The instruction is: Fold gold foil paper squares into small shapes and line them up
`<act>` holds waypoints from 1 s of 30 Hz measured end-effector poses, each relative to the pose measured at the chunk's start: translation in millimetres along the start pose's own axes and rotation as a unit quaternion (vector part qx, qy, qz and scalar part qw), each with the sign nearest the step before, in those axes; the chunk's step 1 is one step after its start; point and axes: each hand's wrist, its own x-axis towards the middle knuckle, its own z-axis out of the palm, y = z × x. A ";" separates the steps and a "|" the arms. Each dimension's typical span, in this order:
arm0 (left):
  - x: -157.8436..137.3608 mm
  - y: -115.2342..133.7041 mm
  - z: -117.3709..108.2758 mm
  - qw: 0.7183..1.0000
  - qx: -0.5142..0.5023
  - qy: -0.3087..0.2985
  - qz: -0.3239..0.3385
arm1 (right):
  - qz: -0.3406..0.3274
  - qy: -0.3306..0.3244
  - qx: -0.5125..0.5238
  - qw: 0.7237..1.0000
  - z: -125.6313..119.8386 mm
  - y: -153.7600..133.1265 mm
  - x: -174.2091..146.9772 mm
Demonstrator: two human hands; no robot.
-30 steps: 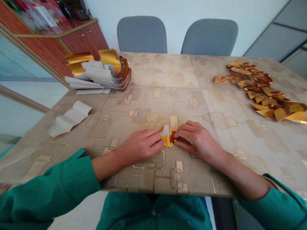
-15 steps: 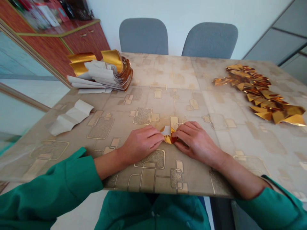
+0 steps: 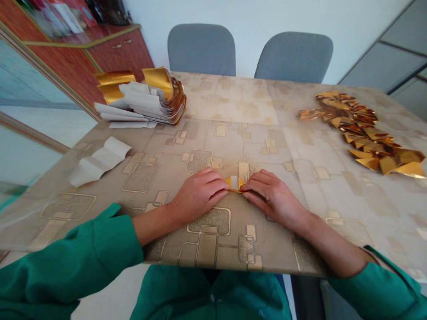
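Flattened and drawn in compared with a second ago, the small folded piece of shiny gold paper with a white middle now shows only a narrow gold edge toward the bottom of the frame, where a broad gold bulge shows in the earlier picture. It lies just below the centre of the frame, between the two hands.

On its left side, the bare left hand has its thumb and fingers closed on the gold end; on its right side, the bare right hand pinches the opposite end. Both hands are near each other but apart, with the white middle visible in the gap. Green cloth sleeves enter from the lower left and lower right.

Beneath everything spreads a beige table covering printed with rounded rectangles. Left of centre lies an off-white, creased sheet of paper, well apart from the left hand. At the upper left sits a thick, curling stack of gold-and-white paper sheets. Toward the right edge, a long heap of pointed, folded gold paper pieces runs diagonally. Two grey chair backs stand at the top.
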 end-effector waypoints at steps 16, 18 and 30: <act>6.0 1.1 -1.5 0.982 -0.116 0.023 -0.147 | 0.119 0.040 0.047 0.991 16.0 5.9 8.2; 6.8 1.4 -0.7 0.977 -0.130 0.033 -0.167 | 0.141 0.055 0.052 0.987 17.6 4.2 9.8; 8.8 -1.7 -1.2 0.986 -0.049 -0.005 -0.159 | 0.124 0.054 -0.077 0.988 20.2 -2.7 12.1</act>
